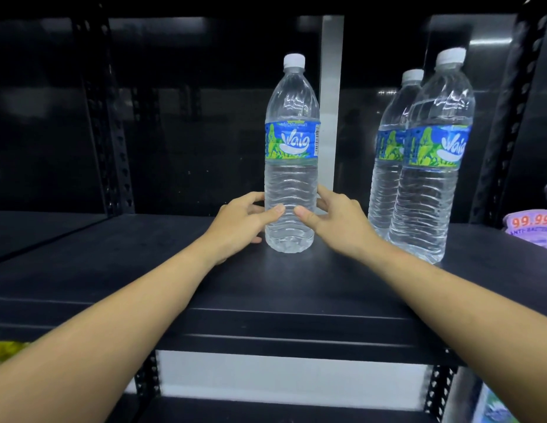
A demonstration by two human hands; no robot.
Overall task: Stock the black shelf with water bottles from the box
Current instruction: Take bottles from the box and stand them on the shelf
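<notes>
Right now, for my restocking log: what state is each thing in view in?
left hand: grips the middle water bottle low down.
right hand: grips it too.
middle water bottle: upright on the black shelf, capped, full.
front right water bottle: upright, capped, untouched.
rear right water bottle: upright, capped, partly hidden.
black shelf: carries three bottles.
</notes>
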